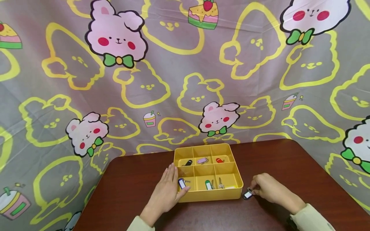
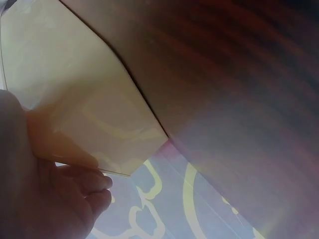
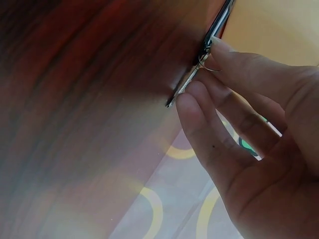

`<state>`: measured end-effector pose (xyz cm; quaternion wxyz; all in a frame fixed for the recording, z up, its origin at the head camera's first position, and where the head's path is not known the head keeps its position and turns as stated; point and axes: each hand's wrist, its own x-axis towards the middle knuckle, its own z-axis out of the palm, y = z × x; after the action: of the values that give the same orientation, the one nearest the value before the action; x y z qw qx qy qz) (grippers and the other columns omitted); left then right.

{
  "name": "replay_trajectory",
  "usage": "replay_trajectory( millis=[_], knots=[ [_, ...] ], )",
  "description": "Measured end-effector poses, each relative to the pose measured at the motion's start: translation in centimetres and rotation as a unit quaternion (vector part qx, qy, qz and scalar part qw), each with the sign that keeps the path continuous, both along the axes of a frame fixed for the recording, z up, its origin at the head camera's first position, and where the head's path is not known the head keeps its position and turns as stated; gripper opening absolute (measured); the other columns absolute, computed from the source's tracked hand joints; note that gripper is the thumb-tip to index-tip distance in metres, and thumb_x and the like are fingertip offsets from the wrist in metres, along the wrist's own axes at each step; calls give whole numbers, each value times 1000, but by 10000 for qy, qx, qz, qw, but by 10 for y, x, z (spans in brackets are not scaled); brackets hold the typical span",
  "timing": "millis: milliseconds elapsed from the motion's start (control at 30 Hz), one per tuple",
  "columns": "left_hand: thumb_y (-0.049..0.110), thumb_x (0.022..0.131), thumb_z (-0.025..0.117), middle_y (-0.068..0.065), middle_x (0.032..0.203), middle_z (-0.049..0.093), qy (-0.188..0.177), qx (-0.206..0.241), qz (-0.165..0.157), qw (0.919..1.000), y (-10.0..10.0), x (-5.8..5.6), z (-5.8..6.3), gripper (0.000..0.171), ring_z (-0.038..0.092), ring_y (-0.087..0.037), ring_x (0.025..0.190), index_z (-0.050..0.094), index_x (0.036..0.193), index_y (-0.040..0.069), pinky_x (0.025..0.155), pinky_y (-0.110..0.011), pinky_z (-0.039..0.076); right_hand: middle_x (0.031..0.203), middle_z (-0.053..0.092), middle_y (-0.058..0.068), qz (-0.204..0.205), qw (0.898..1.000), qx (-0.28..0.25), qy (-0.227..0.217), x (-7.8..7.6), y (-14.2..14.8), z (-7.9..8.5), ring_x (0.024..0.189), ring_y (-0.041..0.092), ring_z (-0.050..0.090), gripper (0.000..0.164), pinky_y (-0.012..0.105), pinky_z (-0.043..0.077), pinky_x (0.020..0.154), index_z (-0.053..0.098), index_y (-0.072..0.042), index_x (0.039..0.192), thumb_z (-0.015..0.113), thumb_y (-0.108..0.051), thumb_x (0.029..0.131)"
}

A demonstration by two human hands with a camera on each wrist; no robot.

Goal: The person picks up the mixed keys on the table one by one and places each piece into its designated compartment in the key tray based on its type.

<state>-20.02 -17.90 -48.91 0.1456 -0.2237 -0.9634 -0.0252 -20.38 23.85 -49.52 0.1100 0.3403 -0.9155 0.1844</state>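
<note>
A yellow divided box (image 1: 212,195) sits on the table. My left hand (image 1: 165,189) rests at its front left corner, fingers straight along the left rim and thumb over the front rim; in the left wrist view the fingertips (image 2: 102,191) are at the rim. To the right of the box, my right hand (image 1: 267,187) pinches a key with a black-edged tag (image 1: 247,194) low by the tabletop. The right wrist view shows the key (image 3: 184,85) edge-on between thumb and fingers.
Tagged keys lie in the compartments: black (image 1: 189,162), purple (image 1: 202,160) and red (image 1: 219,160) tags in the back row, blue (image 1: 181,183) and green (image 1: 208,184) tags and another key (image 1: 221,184) in front. A patterned cloth (image 1: 185,64) hangs behind the brown table (image 1: 133,183).
</note>
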Motion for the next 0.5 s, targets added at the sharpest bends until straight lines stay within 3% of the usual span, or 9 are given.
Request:
replay_trajectory(
  millis=[500],
  knots=[
    [61,106,47,-32,168,30,-173,51,56,9998,1,0,4,89,33,-41,158,38,156,-12,130,-51,31,69,63,-17,-62,9999,-68,-120,2,-1,3,66,-8,51,24,20,47,57,77,-20,70,89,0,76]
  ],
)
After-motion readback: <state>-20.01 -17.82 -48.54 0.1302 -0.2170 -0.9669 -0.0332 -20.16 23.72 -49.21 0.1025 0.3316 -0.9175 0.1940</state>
